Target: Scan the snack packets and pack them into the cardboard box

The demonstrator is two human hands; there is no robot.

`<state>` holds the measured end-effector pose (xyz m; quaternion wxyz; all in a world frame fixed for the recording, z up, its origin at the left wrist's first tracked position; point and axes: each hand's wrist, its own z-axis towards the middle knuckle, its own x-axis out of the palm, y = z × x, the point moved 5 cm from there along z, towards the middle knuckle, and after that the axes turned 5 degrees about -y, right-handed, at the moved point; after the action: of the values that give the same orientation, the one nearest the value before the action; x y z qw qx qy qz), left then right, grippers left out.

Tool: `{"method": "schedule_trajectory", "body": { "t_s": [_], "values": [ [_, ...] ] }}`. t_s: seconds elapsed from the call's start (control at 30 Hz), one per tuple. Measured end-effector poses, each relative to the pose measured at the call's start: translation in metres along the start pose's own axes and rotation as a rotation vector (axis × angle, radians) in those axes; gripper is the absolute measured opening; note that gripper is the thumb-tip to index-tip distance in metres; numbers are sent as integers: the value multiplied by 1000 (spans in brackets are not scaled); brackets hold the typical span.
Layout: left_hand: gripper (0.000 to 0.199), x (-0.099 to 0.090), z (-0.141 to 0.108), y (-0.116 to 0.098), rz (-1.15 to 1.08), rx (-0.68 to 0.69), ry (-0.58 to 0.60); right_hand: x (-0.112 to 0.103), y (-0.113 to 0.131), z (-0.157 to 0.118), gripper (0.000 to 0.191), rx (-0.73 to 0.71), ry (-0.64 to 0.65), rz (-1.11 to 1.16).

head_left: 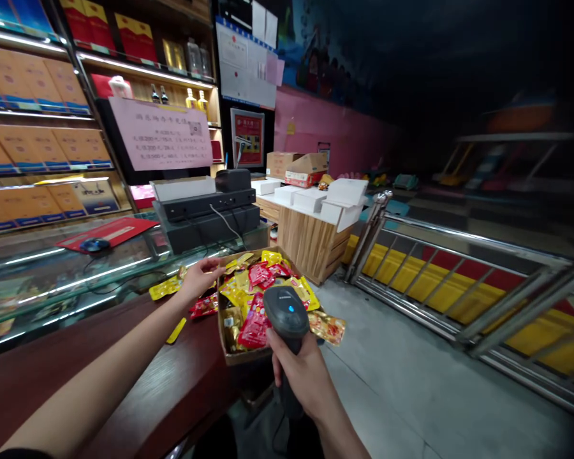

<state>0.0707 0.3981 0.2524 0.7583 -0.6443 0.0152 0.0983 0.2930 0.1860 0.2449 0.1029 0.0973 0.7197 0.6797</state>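
Note:
My right hand [303, 376] is wrapped round the handle of a dark barcode scanner [285, 312], which has a small blue light on its head. Beyond the scanner is a cardboard box [224, 352] heaped with red, yellow and gold snack packets [261, 274]. At the box's left rim, my left hand [201, 278] reaches out with its fingers extended and nothing visible in them; I cannot tell if it touches the rim. Several loose packets [205, 306] lie by that hand on the brown counter. A gold packet [329, 327] sticks out at the box's right side.
A glass display counter [90, 280] runs along the left, with a mouse [94, 245] on a red mat. A black machine [205, 210] stands behind the box. White boxes [309, 199] sit on a wooden cabinet [301, 242]. A metal railing [459, 236] crosses the right.

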Motion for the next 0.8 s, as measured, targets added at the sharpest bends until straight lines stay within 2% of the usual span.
{"method": "schedule_trajectory", "body": {
  "t_s": [0.1, 0.2, 0.3, 0.4, 0.5, 0.57, 0.67, 0.8],
  "values": [
    [60, -56, -10, 24, 62, -28, -63, 26, -5, -7, 56, 7, 86, 14],
    [50, -105, -23, 55, 195, -62, -62, 52, -12, -17, 52, 2, 150, -4],
    [38, -145, -35, 85, 433, -33, -55, 76, -20, -27, 47, 1, 214, -24],
    [49, -173, -46, 108, 688, 17, -109, 98, -28, -37, 45, 11, 260, -25],
    [60, -183, -61, 124, 886, -13, -180, 115, -35, -44, 44, 15, 284, -34],
    [67, -180, -71, 129, 980, -40, -210, 124, -40, -49, 42, 12, 302, -49],
    [75, -168, -83, 127, 1054, -12, -256, 132, -48, -55, 40, 20, 318, -87],
    [66, -162, -90, 123, 1039, 19, -267, 132, -55, -59, 39, 14, 295, -106]
  ]
}}
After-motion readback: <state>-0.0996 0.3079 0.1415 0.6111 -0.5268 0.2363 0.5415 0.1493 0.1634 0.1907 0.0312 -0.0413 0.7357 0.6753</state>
